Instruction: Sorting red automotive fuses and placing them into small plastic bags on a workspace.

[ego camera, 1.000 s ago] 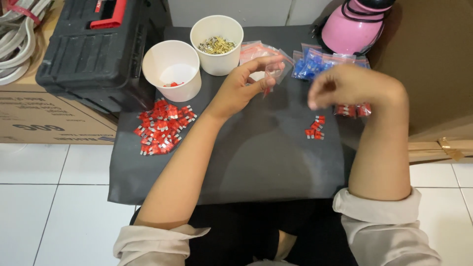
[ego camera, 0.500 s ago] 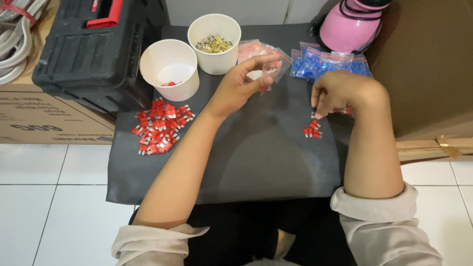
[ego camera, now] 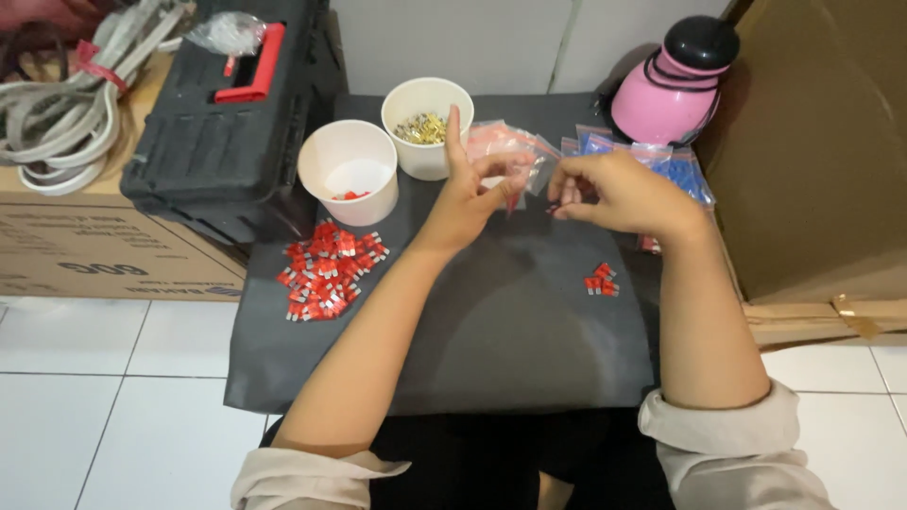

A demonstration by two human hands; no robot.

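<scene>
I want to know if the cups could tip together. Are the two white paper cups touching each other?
Cannot tell. In the head view the cup with the red bits and the cup with the gold bits sit rim to rim, and no clear gap or contact shows.

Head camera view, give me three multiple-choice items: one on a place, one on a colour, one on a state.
1. Where is the big pile of small parts? A left of the left forearm B inside the toolbox C on the pink object
2. What colour is that pile? A blue B red C green
3. What is in the nearer white cup? A filled to the rim B a few red pieces C metal pieces

Answers: 1 A, it lies on the dark mat below the cups. 2 B, red with pale ends. 3 B, mostly bare bottom shows.
</scene>
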